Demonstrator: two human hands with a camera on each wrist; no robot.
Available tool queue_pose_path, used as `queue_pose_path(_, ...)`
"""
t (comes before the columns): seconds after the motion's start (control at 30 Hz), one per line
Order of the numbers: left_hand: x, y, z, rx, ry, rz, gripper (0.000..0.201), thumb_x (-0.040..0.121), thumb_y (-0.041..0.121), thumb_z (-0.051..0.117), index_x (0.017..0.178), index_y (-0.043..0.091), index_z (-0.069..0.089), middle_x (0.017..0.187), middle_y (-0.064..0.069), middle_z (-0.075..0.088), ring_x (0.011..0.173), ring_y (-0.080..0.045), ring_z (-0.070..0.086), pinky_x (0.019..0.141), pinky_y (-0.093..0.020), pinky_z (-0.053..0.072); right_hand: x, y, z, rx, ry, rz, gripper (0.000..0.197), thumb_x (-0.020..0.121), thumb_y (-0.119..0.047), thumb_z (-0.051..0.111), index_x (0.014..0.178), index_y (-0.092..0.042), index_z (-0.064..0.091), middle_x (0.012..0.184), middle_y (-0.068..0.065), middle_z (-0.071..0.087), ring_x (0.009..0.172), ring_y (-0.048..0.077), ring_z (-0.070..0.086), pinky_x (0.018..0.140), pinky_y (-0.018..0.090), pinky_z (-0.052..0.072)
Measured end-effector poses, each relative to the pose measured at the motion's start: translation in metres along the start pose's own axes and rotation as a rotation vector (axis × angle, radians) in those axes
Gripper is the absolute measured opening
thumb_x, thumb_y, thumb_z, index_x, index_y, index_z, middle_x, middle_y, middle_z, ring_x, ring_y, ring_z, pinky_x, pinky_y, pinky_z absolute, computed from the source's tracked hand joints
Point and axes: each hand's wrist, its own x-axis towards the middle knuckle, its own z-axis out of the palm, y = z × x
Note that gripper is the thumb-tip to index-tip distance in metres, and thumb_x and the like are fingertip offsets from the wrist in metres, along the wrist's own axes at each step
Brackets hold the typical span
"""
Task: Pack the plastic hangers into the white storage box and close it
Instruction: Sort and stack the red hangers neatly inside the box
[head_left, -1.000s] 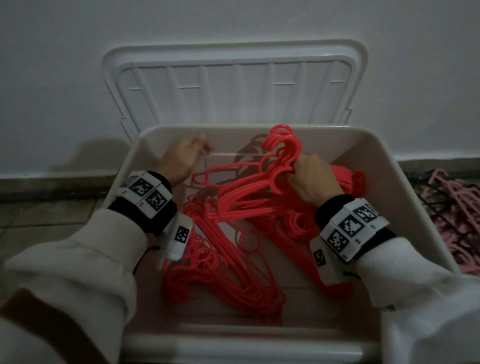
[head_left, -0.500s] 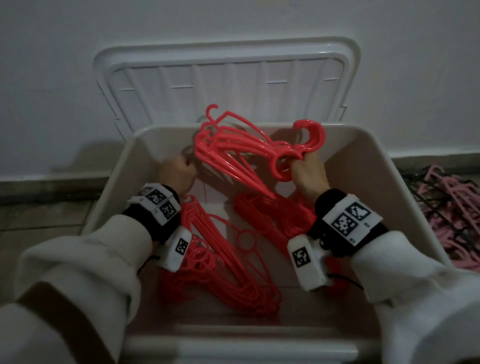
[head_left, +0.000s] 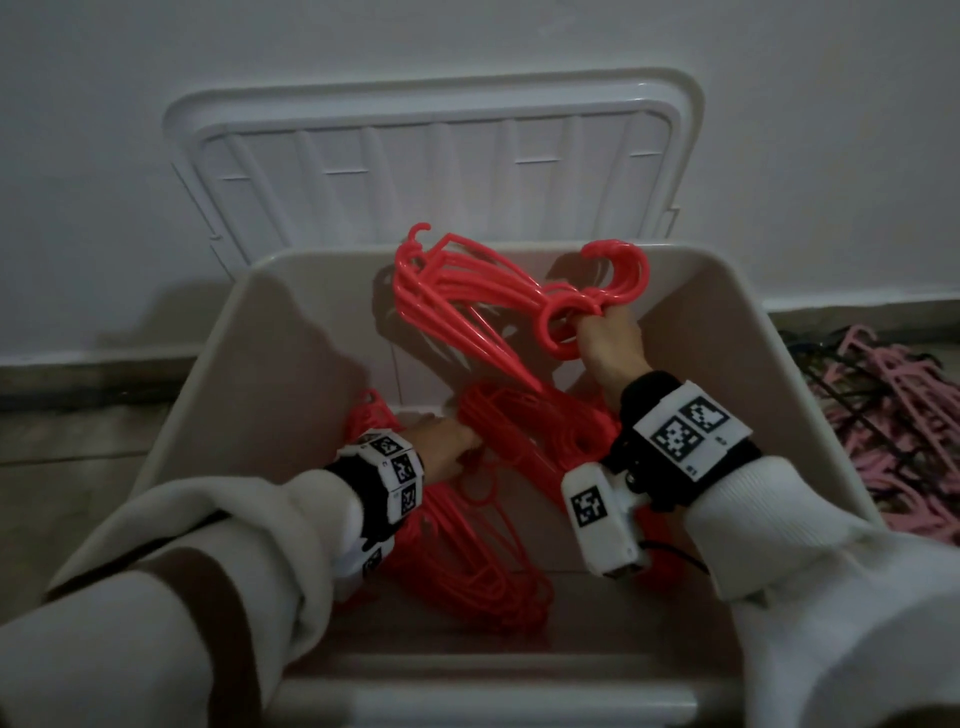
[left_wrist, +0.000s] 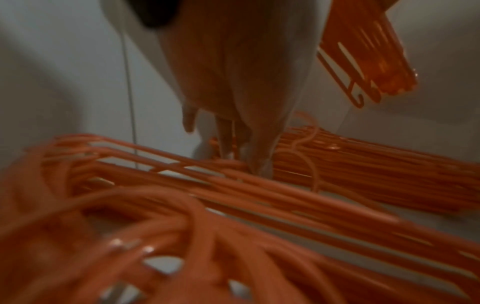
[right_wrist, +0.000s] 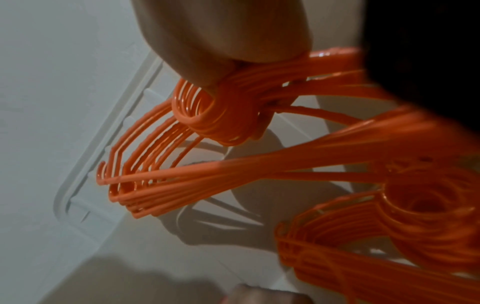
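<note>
The white storage box (head_left: 769, 332) stands open on the floor, its lid (head_left: 431, 156) leaning on the wall behind. My right hand (head_left: 605, 338) grips a bundle of red hangers (head_left: 457, 296) (right_wrist: 182, 181) by their hooks, lifted near the box's far wall. More red hangers (head_left: 483, 551) (left_wrist: 259, 205) lie in piles on the box bottom. My left hand (head_left: 441, 441) (left_wrist: 241, 148) reaches down among them with straight fingers, fingertips (left_wrist: 259, 168) touching a pile at the far end.
A heap of pink hangers (head_left: 893, 426) lies on the floor to the right of the box, mixed with dark ones. A white wall rises right behind the lid. Tiled floor (head_left: 78, 431) shows to the left.
My right hand raised the bundle off the piles and holds it up near the far wall. My left hand moved from the far left corner down and inward onto the lying hangers.
</note>
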Motion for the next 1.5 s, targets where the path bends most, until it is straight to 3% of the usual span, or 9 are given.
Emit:
queue_pose_path(0.13, -0.007, -0.008, -0.005, -0.172, 0.056, 0.034, 0.011, 0.080, 0.007, 0.067, 0.089, 0.012, 0.070, 0.091, -0.003, 0.070, 0.088, -0.018, 0.065, 0.080, -0.029, 0.050, -0.005, 0.000, 0.001, -0.029, 0.008, 0.003, 0.041, 0.063, -0.027, 0.039, 0.093, -0.018, 0.067, 0.098, 0.011, 0.069, 0.095, 0.035, 0.063, 0.091, 0.051, 0.048)
queue_pose_path(0.3, -0.010, -0.003, -0.015, -0.155, 0.107, 0.030, 0.015, 0.086, 0.011, 0.060, 0.099, 0.012, 0.068, 0.088, 0.001, 0.063, 0.094, -0.015, 0.061, 0.077, -0.023, 0.041, -0.011, 0.000, 0.003, -0.085, -0.009, -0.003, 0.040, 0.071, -0.026, 0.039, 0.099, -0.018, 0.066, 0.101, 0.011, 0.068, 0.095, 0.034, 0.063, 0.087, 0.052, 0.050)
queue_pose_path(0.63, -0.013, 0.005, -0.011, -0.137, -0.039, 0.065, 0.022, 0.091, 0.008, 0.046, 0.105, 0.010, 0.064, 0.103, -0.002, 0.066, 0.088, -0.012, 0.056, 0.074, -0.021, 0.037, -0.006, 0.003, 0.002, -0.174, -0.023, -0.049, 0.038, 0.077, -0.029, 0.040, 0.103, -0.015, 0.064, 0.105, 0.012, 0.067, 0.099, 0.033, 0.062, 0.092, 0.047, 0.048)
queue_pose_path(0.83, -0.013, 0.004, -0.013, 0.094, -0.225, 0.019, 0.032, 0.094, 0.017, 0.049, 0.124, 0.009, 0.058, 0.127, -0.004, 0.058, 0.115, -0.021, 0.054, 0.084, -0.023, 0.039, -0.005, 0.001, -0.003, -0.210, -0.014, -0.053, 0.033, 0.084, -0.026, 0.043, 0.108, -0.015, 0.063, 0.111, 0.012, 0.065, 0.105, 0.033, 0.059, 0.095, 0.047, 0.045)
queue_pose_path(0.97, -0.015, -0.001, -0.016, 0.069, -0.262, -0.004, 0.036, 0.093, 0.017, 0.055, 0.129, 0.011, 0.054, 0.130, -0.003, 0.057, 0.117, -0.018, 0.055, 0.070, -0.009, 0.041, -0.004, 0.000, -0.005, -0.229, -0.003, -0.064, 0.030, 0.086, -0.021, 0.044, 0.109, -0.013, 0.063, 0.113, 0.012, 0.064, 0.107, 0.033, 0.058, 0.096, 0.045, 0.044)
queue_pose_path(1.03, -0.014, 0.000, -0.019, -0.005, -0.304, -0.030, 0.037, 0.094, 0.019, 0.054, 0.130, 0.011, 0.054, 0.131, 0.000, 0.056, 0.118, -0.017, 0.053, 0.078, -0.010, 0.042, -0.003, 0.000, -0.004, -0.229, -0.011, -0.066, 0.034, 0.082, -0.026, 0.042, 0.107, -0.014, 0.063, 0.110, 0.011, 0.065, 0.103, 0.033, 0.060, 0.094, 0.046, 0.046)
queue_pose_path(1.17, -0.019, -0.001, -0.022, -0.099, -0.303, -0.033, 0.033, 0.093, 0.014, 0.054, 0.126, 0.014, 0.060, 0.127, -0.001, 0.061, 0.117, -0.017, 0.054, 0.089, -0.017, 0.039, 0.000, 0.001, -0.004, -0.213, -0.016, -0.039, 0.038, 0.077, -0.029, 0.041, 0.103, -0.014, 0.065, 0.106, 0.013, 0.067, 0.099, 0.034, 0.062, 0.092, 0.047, 0.048)
queue_pose_path(1.33, -0.020, -0.009, -0.022, -0.202, -0.233, -0.001, 0.034, 0.094, 0.007, 0.051, 0.126, 0.011, 0.058, 0.128, -0.003, 0.060, 0.118, -0.015, 0.054, 0.067, 0.001, 0.032, 0.002, 0.002, -0.008, -0.210, -0.007, -0.034, 0.028, 0.085, -0.016, 0.046, 0.103, -0.009, 0.067, 0.107, 0.016, 0.067, 0.101, 0.034, 0.061, 0.094, 0.045, 0.047)
queue_pose_path(1.5, -0.022, -0.016, -0.023, -0.255, -0.193, -0.058, 0.033, 0.094, 0.010, 0.051, 0.125, 0.013, 0.059, 0.130, -0.001, 0.059, 0.119, -0.014, 0.052, 0.067, 0.004, 0.029, 0.006, -0.003, -0.011, -0.224, -0.007, -0.055, 0.027, 0.085, -0.016, 0.046, 0.100, -0.010, 0.067, 0.104, 0.015, 0.067, 0.099, 0.033, 0.062, 0.092, 0.046, 0.048)
